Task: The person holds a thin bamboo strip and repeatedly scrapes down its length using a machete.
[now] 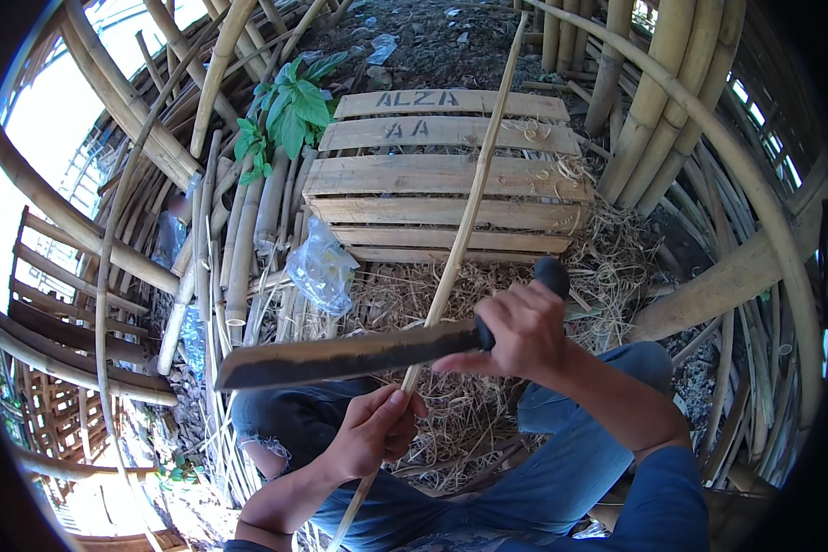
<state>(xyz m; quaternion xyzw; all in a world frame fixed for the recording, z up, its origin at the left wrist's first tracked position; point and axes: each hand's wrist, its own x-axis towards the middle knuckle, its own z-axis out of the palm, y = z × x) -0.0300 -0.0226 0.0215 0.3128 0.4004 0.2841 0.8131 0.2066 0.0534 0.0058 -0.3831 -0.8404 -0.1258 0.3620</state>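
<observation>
Left hand (382, 434) grips wood strip (470, 207); right hand (530, 333) grips machete (340, 360), blade crossing strip short of crate (386, 175) near edge.

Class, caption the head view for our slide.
The left hand grips a long pale strip while the right hand holds a machete across it; a slatted wooden crate lies beyond.

Rustic, shed-like bamboo workshop, open to daylight. Thick poles (676, 92) frame it, cut stalks (237, 276) lie piled at left, and shavings (612, 262) litter the ground (414, 57) by a slatted wooden crate (423, 173). A broad-bladed knife (350, 355) crosses a split strip (469, 212).
</observation>
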